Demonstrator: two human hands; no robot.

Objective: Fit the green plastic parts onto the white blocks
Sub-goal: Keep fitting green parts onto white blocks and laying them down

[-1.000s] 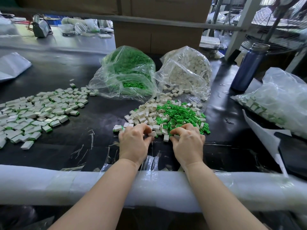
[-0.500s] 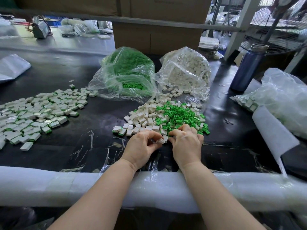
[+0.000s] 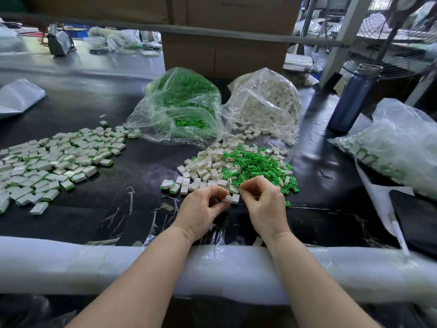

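- Pinching a white block (image 3: 228,199) between thumb and fingertips, the left hand (image 3: 201,210) held it just above the desk (image 3: 142,166), near the front edge.
- The right hand (image 3: 263,202) was curled at the block's right end; its grip looked closed on something small, probably a green part, but that piece was hidden by the fingers.
- The loose supply lay just beyond the hands: white blocks (image 3: 208,166) on the left of the heap, green parts (image 3: 255,162) on the right.
- Finished pieces (image 3: 47,162) spread far to the left; two open bags, green (image 3: 182,107) and white (image 3: 264,100), stood farther back.
- To do the fit well, the block's open end should probably face the right hand, with the part lined up squarely before pressing, and the left grip kept firm.
- The padded rail (image 3: 118,263) bounded the near side under both forearms; bare desk lay between the heap and the finished pile, giving room to toss pieces leftward.
- A blue bottle (image 3: 352,98) and a dark tablet (image 3: 418,216) stood off to the right, well apart from the work.
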